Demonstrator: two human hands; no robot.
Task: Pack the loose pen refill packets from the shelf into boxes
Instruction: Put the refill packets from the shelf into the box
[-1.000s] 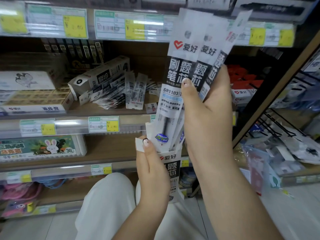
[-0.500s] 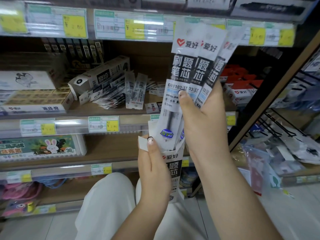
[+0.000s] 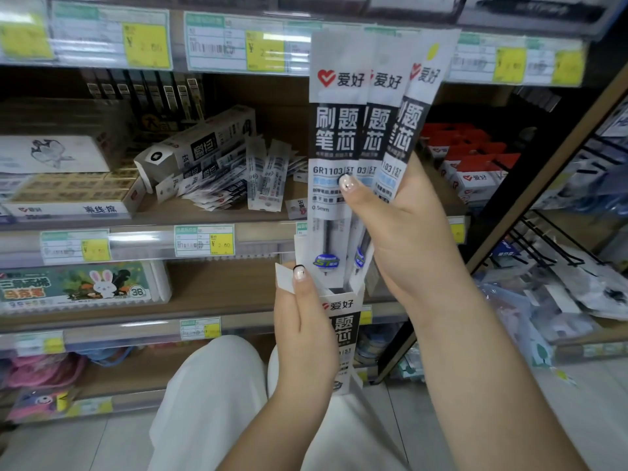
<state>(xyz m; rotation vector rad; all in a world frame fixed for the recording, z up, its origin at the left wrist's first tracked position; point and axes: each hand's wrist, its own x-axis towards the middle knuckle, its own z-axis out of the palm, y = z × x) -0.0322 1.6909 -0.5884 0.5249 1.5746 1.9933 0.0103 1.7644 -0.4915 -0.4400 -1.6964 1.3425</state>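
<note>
From the head camera, the right hand [image 3: 404,239] at centre frame grips a fanned bunch of refill packets [image 3: 360,137], thumb pressed across their front, their lower ends dipping into the open top of the box [image 3: 339,338]. The left hand [image 3: 306,331], lower centre, is wrapped round that box, thumb holding its flap. More loose packets [image 3: 238,178] lie heaped on the shelf [image 3: 204,215] at middle left.

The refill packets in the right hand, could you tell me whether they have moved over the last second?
Yes. The refill packets have slid downward into the open box: their tops sat above the upper shelf's price-tag strip and now lie within it.
</note>
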